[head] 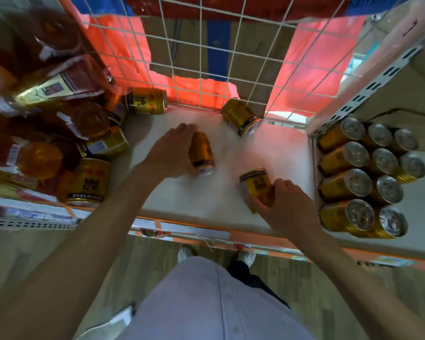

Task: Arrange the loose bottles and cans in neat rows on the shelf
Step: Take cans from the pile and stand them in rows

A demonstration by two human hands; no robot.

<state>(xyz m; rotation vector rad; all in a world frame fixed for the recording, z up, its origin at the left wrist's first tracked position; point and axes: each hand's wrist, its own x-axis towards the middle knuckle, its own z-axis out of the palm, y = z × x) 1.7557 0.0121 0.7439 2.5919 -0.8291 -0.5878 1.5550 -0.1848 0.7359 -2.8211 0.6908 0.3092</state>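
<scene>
On shelf (268, 153): left hand (168, 153), right hand (290, 209) gripping cans (203, 150).

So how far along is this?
Done: upright gold cans stand in rows at right. In hand: the left hand grips one gold can, the right hand another gold can. Left: two tipped cans by the white wire grid, plus jumbled amber bottles and loose cans.

Bare shelf board (206, 200) lies open across the middle and front. Heaped bottles (39, 158) crowd the left, standing cans (358, 182) wall the right, a wire grid (201, 57) closes the back — one tipped can (241, 116) just before it.
</scene>
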